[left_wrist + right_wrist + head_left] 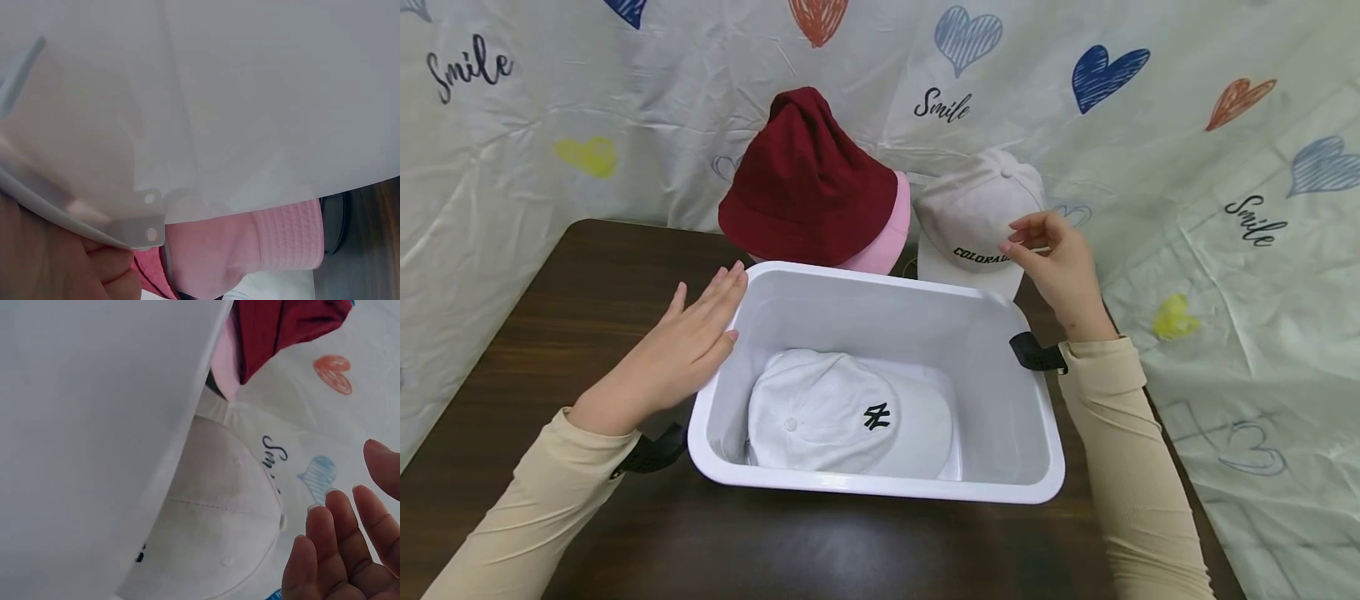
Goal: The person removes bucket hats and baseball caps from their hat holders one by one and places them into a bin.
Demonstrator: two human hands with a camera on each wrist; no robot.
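Observation:
A white plastic bin stands on the table, with a white cap bearing a black logo lying inside. My left hand rests against the bin's left rim, fingers straight; in the left wrist view its fingers lie along the rim. Behind the bin's right corner sits an off-white cap with "COLORADO" lettering. My right hand hovers by this cap's right side, fingers loosely bent and holding nothing. The right wrist view shows its fingers apart from the cap.
A dark red bucket hat sits over a pink hat behind the bin. The dark wooden table meets a white sheet printed with hearts and "Smile" at the back and right.

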